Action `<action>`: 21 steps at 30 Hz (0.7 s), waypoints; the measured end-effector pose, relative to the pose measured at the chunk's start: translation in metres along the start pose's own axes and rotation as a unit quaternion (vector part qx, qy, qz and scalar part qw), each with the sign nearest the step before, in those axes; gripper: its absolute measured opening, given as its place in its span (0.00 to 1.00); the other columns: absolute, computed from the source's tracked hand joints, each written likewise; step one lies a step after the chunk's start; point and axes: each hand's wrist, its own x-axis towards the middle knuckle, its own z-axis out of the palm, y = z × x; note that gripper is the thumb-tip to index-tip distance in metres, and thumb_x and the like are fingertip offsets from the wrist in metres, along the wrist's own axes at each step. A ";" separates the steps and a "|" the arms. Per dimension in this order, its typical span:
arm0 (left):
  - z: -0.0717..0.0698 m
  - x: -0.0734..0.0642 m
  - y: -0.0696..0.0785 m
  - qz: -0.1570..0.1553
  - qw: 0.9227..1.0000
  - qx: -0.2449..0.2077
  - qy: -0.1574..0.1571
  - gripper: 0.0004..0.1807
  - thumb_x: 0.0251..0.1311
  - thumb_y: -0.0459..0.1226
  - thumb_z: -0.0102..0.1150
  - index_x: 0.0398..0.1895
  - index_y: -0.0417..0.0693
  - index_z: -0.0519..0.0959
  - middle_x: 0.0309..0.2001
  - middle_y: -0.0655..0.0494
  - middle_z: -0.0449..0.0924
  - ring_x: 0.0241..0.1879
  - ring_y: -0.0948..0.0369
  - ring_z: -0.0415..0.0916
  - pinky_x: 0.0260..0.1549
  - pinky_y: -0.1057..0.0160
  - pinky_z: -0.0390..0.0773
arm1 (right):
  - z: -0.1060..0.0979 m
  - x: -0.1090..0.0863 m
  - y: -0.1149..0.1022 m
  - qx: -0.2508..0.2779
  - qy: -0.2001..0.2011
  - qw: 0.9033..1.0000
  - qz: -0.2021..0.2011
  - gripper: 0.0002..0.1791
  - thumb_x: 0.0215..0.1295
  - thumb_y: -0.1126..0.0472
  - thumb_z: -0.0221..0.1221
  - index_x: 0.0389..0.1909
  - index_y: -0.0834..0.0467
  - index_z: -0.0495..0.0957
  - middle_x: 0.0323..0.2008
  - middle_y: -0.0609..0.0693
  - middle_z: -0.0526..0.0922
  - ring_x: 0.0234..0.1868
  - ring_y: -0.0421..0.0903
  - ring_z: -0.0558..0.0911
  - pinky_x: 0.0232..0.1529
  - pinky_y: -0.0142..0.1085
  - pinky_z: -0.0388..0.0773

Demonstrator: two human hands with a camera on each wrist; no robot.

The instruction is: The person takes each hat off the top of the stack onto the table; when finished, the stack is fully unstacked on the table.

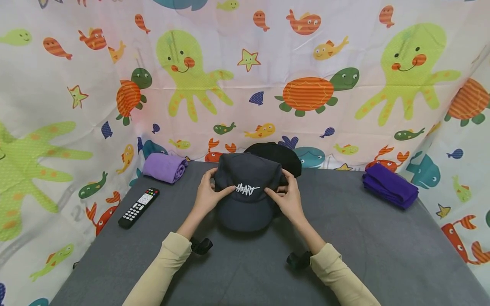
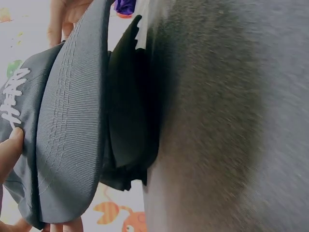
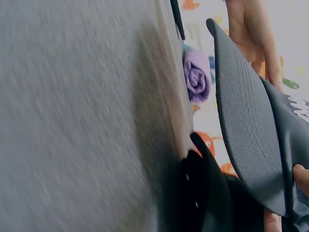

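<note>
A dark grey cap [image 1: 249, 214] with white lettering on its front is held between both hands, brim toward the head camera. At its left side my left hand [image 1: 206, 193] pinches the crown, thumb on the front beside the lettering and fingers behind. My right hand [image 1: 289, 197] grips the opposite side the same way, its thumb [image 3: 301, 179] near the brim seam. Behind it sits a black cap [image 1: 273, 148], partly hidden by the grey one. From the left wrist, the black cap's dark brim [image 2: 128, 111] shows under the raised grey brim [image 2: 72, 116].
A black remote [image 1: 138, 208] lies at the left of the grey table [image 1: 245, 272], with a rolled lilac towel [image 1: 164, 167] behind it. Folded purple cloth [image 1: 389, 185] is at the back right. A printed sea-animal curtain [image 1: 245, 97] hangs around the table.
</note>
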 end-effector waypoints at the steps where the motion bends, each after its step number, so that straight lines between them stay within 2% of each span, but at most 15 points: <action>1: -0.003 -0.002 -0.001 -0.003 1.000 0.001 -0.002 0.44 0.44 0.52 0.70 0.63 0.48 0.61 0.54 0.49 0.66 0.30 0.55 0.65 0.29 0.62 0.67 | 0.002 -0.002 0.000 0.002 -0.001 1.000 0.001 0.41 0.53 0.60 0.67 0.67 0.53 0.57 0.60 0.57 0.62 0.34 0.47 0.78 0.31 0.25 0.76; 8: -0.018 -0.013 -0.013 -0.025 1.000 0.014 -0.012 0.45 0.44 0.55 0.69 0.63 0.49 0.61 0.54 0.49 0.65 0.33 0.56 0.64 0.30 0.61 0.66 | 0.020 -0.012 -0.002 0.003 -0.006 1.000 -0.002 0.41 0.53 0.60 0.67 0.66 0.55 0.57 0.58 0.58 0.63 0.33 0.48 0.78 0.31 0.26 0.77; 13: -0.030 -0.022 -0.023 -0.043 0.999 0.028 -0.014 0.46 0.44 0.56 0.69 0.64 0.49 0.60 0.54 0.48 0.65 0.32 0.56 0.64 0.29 0.61 0.65 | 0.034 -0.016 -0.002 0.003 -0.018 1.000 0.004 0.41 0.52 0.59 0.68 0.65 0.53 0.58 0.56 0.57 0.63 0.33 0.49 0.78 0.31 0.28 0.78; 21: -0.045 -0.033 -0.036 -0.075 0.996 0.052 -0.023 0.47 0.44 0.57 0.68 0.66 0.49 0.59 0.57 0.47 0.65 0.35 0.54 0.69 0.31 0.62 0.70 | 0.054 -0.024 0.000 -0.022 -0.035 0.999 0.013 0.41 0.52 0.58 0.68 0.65 0.54 0.58 0.54 0.60 0.66 0.32 0.48 0.79 0.30 0.29 0.78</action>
